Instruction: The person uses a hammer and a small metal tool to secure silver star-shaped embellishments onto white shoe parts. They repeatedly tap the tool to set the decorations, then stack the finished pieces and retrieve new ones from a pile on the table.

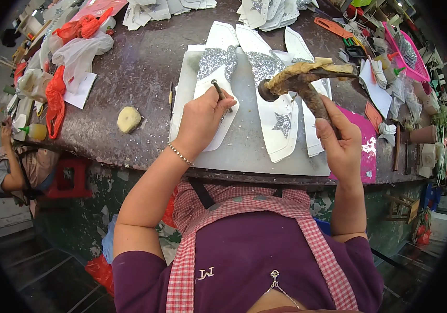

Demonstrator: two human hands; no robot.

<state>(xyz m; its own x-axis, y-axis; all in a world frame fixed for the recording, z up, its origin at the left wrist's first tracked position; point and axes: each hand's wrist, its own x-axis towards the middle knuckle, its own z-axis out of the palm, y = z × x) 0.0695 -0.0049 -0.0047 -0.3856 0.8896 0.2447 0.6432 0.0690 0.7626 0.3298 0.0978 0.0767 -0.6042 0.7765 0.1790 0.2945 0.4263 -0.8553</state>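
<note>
Left hand [202, 119] pinching a slim metal punch [217, 88] at centre, right hand [346, 141] gripping a worn hammer [309, 89] right of centre, glittered white pieces [279, 136] on a pale board [241, 154] mid-frame, dark table [148, 68], white stacks [269, 14] along the top.

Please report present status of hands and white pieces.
Left hand gripping metal rod; right hand holding hammer. White pieces on pale board, partly hidden by hammer.
</note>
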